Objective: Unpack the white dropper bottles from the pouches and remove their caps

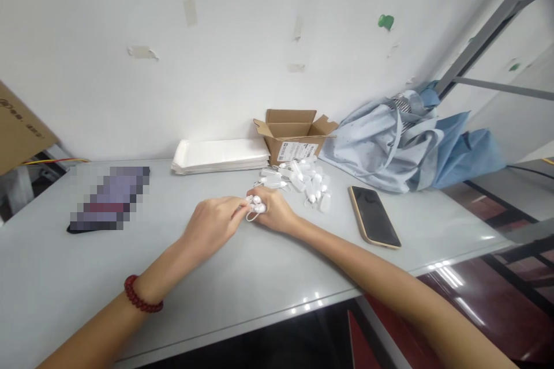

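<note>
The left hand (212,225), red bracelet (141,298) on its wrist, and the right hand (277,213) meet over the middle of the worktop (268,277), both pinched shut on one small white piece (257,203) whose thin cord loops down between them. Just beyond, up and rightward, lies the heap of white pieces (305,181), nearer the right hand; behind it stands the open cardboard box (291,137), a phone (374,217) off to the right.
</note>
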